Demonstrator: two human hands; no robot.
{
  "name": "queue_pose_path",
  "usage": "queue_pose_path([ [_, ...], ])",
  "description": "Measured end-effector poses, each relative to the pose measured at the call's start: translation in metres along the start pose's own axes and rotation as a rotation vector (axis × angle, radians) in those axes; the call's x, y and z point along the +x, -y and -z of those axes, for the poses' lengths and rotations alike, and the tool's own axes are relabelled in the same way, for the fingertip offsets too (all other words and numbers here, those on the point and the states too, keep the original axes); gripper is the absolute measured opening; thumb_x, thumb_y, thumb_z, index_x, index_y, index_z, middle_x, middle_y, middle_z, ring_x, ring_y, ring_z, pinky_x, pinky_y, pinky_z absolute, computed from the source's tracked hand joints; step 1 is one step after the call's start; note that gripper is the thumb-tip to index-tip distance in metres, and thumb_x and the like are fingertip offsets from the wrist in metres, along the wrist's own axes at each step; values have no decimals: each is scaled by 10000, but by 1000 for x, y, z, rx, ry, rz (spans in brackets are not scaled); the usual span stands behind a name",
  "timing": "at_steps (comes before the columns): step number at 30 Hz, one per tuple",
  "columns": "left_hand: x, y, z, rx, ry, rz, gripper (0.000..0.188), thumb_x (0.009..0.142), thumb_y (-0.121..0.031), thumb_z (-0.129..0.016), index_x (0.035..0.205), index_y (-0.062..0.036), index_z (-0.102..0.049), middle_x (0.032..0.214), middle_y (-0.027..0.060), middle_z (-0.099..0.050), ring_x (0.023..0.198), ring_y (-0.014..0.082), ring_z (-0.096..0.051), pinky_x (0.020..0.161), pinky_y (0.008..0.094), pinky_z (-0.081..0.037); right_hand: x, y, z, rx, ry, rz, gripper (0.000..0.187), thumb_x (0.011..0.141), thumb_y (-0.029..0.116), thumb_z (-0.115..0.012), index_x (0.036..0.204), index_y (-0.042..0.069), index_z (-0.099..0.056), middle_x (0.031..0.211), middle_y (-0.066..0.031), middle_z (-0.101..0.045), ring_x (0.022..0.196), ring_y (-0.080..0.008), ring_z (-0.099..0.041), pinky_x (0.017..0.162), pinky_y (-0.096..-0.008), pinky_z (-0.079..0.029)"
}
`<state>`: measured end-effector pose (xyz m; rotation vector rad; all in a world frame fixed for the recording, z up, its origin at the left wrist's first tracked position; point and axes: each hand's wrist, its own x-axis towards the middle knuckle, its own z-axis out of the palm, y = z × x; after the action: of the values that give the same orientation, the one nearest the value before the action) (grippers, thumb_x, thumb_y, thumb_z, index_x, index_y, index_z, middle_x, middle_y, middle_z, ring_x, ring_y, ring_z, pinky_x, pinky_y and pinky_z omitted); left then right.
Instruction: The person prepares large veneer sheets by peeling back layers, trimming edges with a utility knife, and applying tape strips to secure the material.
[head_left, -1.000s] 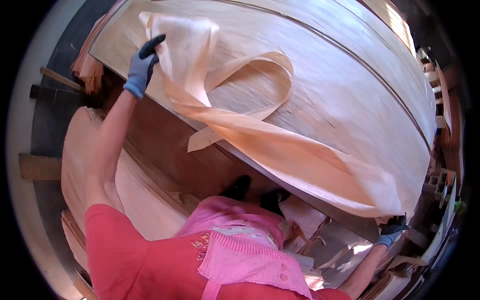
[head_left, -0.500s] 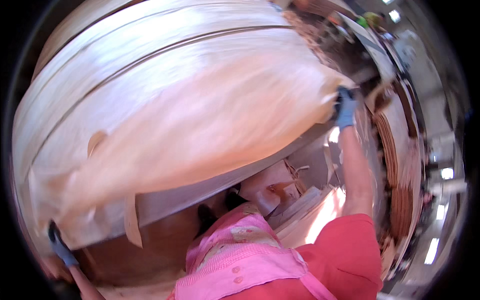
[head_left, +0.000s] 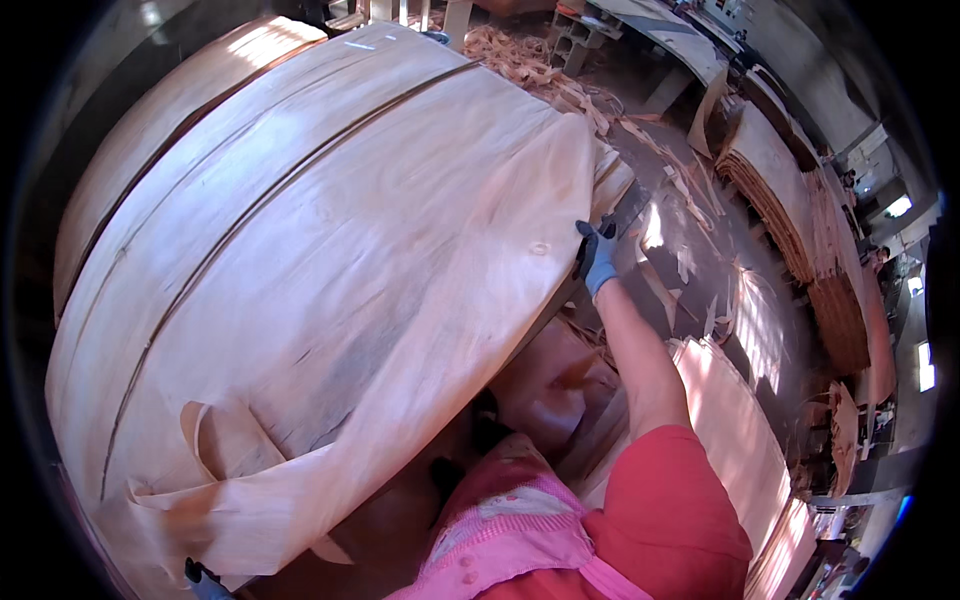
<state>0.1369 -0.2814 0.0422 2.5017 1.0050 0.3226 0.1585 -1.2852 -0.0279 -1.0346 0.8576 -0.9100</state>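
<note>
A large pale wood veneer sheet [head_left: 470,260] lies wavy across a broad stack of veneer, its near edge curling up towards me. At the sheet's right edge is my right hand [head_left: 597,255], in a grey-blue glove with dark fingers. Its fingers are spread, and it is open against the edge. My left hand [head_left: 205,582], gloved the same way, is at the sheet's near left edge, low in the picture. Most of it is cut off, so I cannot tell whether it grips the veneer. A narrow strip of veneer [head_left: 205,440] stands up in a loop near the left end.
Another veneer stack [head_left: 190,110] stands beyond the first, at the far left. Scraps [head_left: 530,65] litter the floor at the back. More stacked veneer [head_left: 770,180] stands on the right, with a pile [head_left: 735,420] close by my right arm. Brown sheeting [head_left: 385,540] is below the near edge.
The veneer sheet, billowing and blurred before, has settled lower onto the stack. My right hand went from gripping its corner to spread fingers. The view has shifted, and my left hand appears lower.
</note>
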Motion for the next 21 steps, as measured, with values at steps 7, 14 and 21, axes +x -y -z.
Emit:
queue_pose_path([
  [7,12,-7,0,-293,-93,68,210,894,-125,-536,1042,-51,-665,872,75,-641,727,197,-551,670,347,-473,19,49,-56,84,193,-154,461,733,63,-770,1167,42,-616,1026,-88,-659,910,-231,-632,812,-352,-529],
  [14,37,-44,19,-733,-311,66,126,818,-162,-596,788,-51,-648,739,87,-596,679,204,-524,622,333,-455,24,95,-91,-50,248,359,686,704,-21,-781,1330,26,-504,1194,-56,-614,1044,-177,-591,906,-296,-484],
  [21,29,9,-42,-359,-213,-30,221,851,-289,-617,825,-76,-670,744,110,-659,637,219,-583,543,398,-461,36,7,42,-395,-47,246,616,681,-54,-742,1258,1,-533,1133,-76,-633,979,-195,-611,860,-294,-499],
])
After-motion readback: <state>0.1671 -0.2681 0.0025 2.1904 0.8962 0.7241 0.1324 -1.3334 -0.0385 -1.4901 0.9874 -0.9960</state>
